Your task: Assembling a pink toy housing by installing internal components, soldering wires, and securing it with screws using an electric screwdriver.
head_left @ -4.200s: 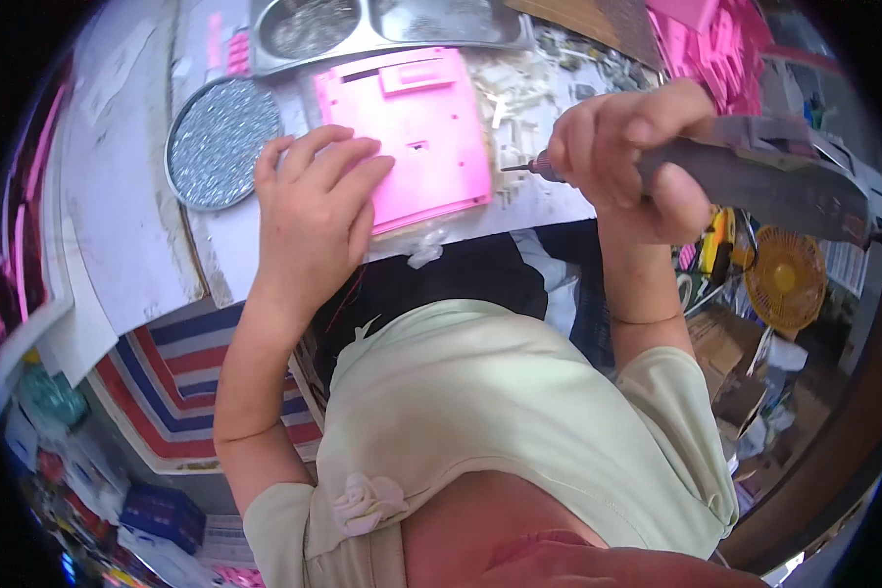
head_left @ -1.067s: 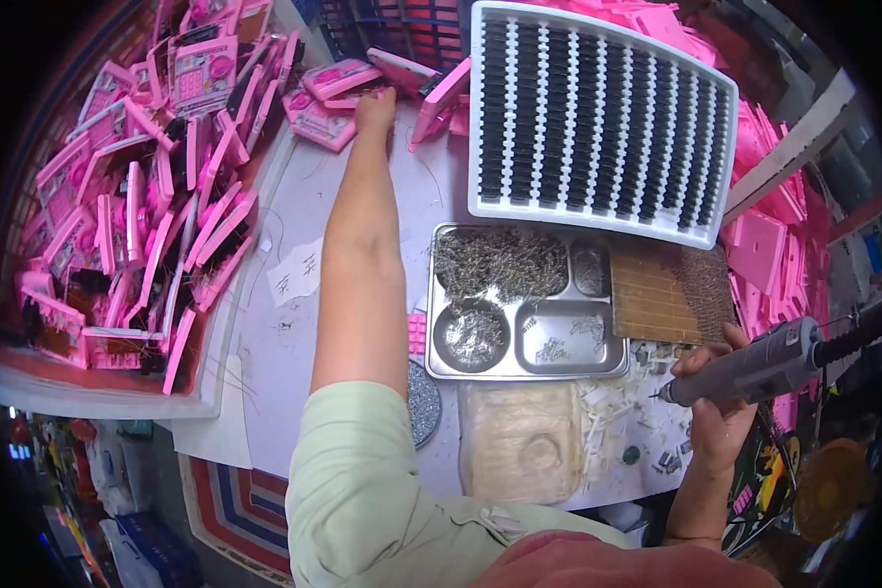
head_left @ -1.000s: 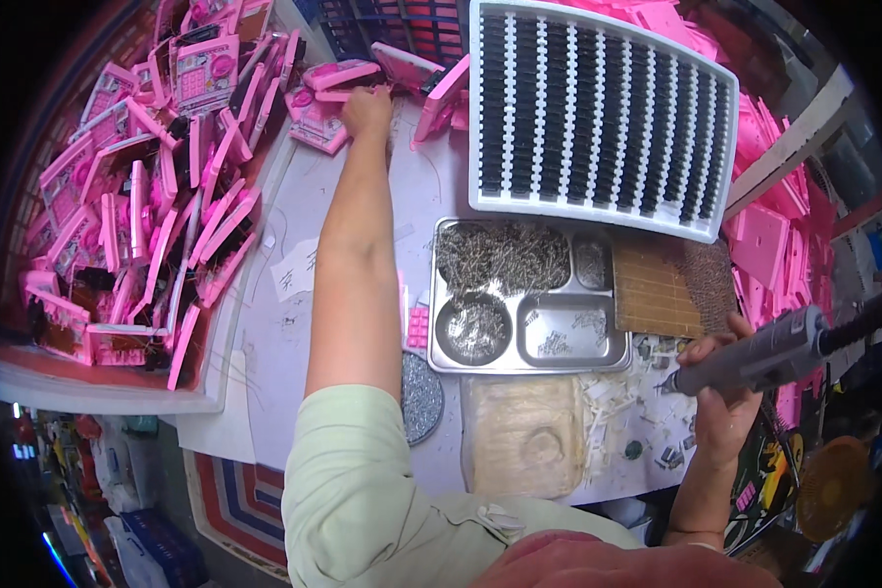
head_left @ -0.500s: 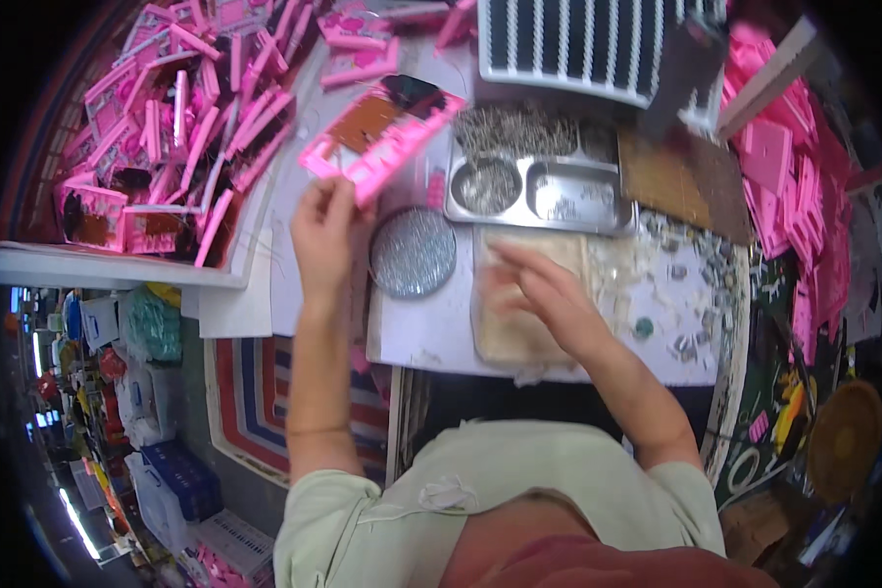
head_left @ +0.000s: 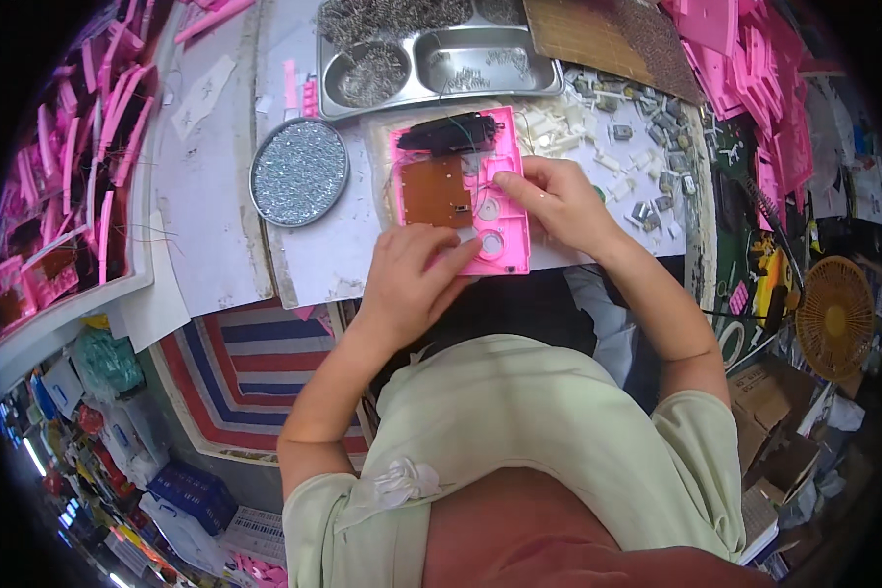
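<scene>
A shallow pink plastic case (head_left: pixel 517 227) lies inner side up in front of me, over a pale pad (head_left: pixel 378 167) that it mostly covers. Inside it are a brown circuit board (head_left: pixel 431 194), a long black part (head_left: pixel 449 133) along the far end, thin wires and round openings. My left hand (head_left: pixel 410 284) is closed on the case's near left corner, fingertips over the board's near edge. At the right side, my right hand (head_left: pixel 566 206) grips the rim, its thumb on top and the other fingers partly hidden.
A round dish of small metal pieces (head_left: pixel 299 172) stands left of the case. Beyond it is a steel compartment tray (head_left: pixel 416 96) holding springs. Small white and grey parts (head_left: pixel 647 147) lie scattered to the right. Pink cases fill a bin (head_left: pixel 139 269) at left; more pink pieces (head_left: pixel 755 73) are piled at right.
The pink case has come from the far left to in front of me and turned upright in view. My right hand, empty before, now grips it too. The view has shifted.
</scene>
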`<state>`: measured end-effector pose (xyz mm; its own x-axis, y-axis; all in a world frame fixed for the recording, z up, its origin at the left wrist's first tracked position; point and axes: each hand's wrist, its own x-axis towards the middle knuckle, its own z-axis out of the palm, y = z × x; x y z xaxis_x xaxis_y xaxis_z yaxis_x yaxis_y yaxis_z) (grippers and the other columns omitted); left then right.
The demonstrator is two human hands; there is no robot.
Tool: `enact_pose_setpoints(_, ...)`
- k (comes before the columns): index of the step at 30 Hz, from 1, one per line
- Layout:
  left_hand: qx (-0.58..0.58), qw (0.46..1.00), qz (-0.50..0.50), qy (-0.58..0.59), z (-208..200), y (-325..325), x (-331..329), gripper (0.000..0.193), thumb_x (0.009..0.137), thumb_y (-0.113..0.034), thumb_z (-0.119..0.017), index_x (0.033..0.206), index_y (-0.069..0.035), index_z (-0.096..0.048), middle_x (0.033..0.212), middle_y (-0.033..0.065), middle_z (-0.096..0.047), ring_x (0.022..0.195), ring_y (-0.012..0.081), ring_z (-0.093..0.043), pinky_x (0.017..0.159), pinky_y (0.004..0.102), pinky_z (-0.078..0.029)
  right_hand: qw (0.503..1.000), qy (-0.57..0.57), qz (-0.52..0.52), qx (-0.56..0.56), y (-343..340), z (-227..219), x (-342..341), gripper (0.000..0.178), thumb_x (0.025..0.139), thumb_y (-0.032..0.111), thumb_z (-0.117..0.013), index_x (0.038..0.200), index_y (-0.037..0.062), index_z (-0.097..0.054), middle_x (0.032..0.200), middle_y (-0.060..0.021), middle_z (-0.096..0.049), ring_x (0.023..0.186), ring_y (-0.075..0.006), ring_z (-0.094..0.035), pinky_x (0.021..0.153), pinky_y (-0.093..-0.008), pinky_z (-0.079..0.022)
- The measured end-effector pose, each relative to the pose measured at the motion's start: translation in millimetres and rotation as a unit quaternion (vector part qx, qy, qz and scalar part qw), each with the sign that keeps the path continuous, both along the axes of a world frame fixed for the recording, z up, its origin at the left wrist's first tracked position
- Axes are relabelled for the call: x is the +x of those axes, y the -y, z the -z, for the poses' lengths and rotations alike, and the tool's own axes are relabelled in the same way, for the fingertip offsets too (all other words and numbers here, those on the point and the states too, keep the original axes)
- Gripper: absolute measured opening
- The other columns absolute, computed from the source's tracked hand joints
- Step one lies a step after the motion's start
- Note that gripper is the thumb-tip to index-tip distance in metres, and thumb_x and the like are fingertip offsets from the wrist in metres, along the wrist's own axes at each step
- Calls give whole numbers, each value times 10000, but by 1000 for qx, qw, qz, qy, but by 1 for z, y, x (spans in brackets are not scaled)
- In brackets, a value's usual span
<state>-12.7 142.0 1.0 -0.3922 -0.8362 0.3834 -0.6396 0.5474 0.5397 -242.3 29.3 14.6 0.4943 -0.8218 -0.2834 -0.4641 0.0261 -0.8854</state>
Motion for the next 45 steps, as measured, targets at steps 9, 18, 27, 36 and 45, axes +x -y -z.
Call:
enact_pose_setpoints(9, 9, 1000, -11, 19, 6, 14, 6, 331, 741, -125, -811, 1062, -110, -730, 994, 40, -653, 941, 254, -622, 842, 402, -459, 966, -57, 46, -247, 18, 17, 3, 288, 868, 350, -752, 913, 66, -734, 679, -104, -663, 601, -246, -668, 555, -355, -504)
enact_pose_setpoints(18, 72, 996, -14, 48, -16, 16, 7, 254, 787, -82, -783, 1032, -61, -720, 1029, 85, -672, 915, 288, -627, 839, 411, -473, 928, -82, 14, -364, 31, 38, 39, 273, 820, 331, -734, 821, 63, -683, 768, -120, -678, 703, -318, -679, 614, -422, -524)
enact_pose_setpoints(27, 100, 990, 37, 88, -6, 21, -1, 279, 867, -87, -714, 1143, -42, -709, 1154, 142, -655, 1047, 332, -613, 917, 428, -457, 961, 178, 141, -157, 3, 21, 11, 126, 869, 158, -686, 854, 33, -683, 738, -121, -677, 657, -311, -660, 600, -397, -526)
enact_pose_setpoints(36, 122, 987, 25, 99, -8, 23, 11, 301, 834, -111, -742, 1121, -32, -696, 1149, 170, -654, 1075, 361, -615, 929, 447, -481, 948, 204, 18, -242, -30, 28, -11, 222, 951, 207, -643, 802, 49, -599, 751, -141, -550, 714, -345, -563, 653, -429, -452)
enact_pose_setpoints(45, 81, 996, 5, 37, -6, 25, 11, 295, 782, -143, -784, 1046, -56, -687, 1060, 97, -655, 940, 289, -629, 822, 413, -464, 909, -176, -165, -340, 8, -9, 19, 436, 836, 170, -686, 1271, 169, -660, 863, -64, -644, 757, -311, -662, 610, -427, -516)
